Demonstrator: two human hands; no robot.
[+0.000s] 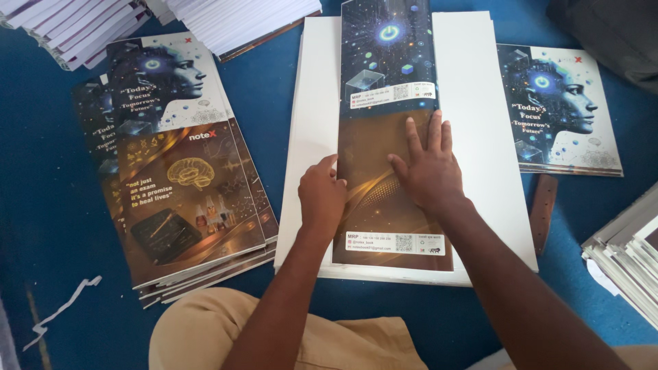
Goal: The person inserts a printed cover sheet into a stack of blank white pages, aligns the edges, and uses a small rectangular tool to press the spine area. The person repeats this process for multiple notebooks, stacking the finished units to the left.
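Observation:
A long glossy printed cover sheet [387,75], dark blue at the far end and brown-gold near me, lies lengthwise on a white board [473,103]. My right hand [428,168] presses flat on the sheet's middle, fingers spread. Against the sheet's left edge rests my left hand [321,195], loosely curled with the fingertips on the edge where sheet meets board. Neither hand grips anything.
A fanned stack of printed covers [181,178] lies at the left on the blue floor [48,199]. One more printed cover [558,109] sits at the right. White paper stacks [240,20] stand at the back, another stack [627,257] at the right edge. My knee [205,329] is below.

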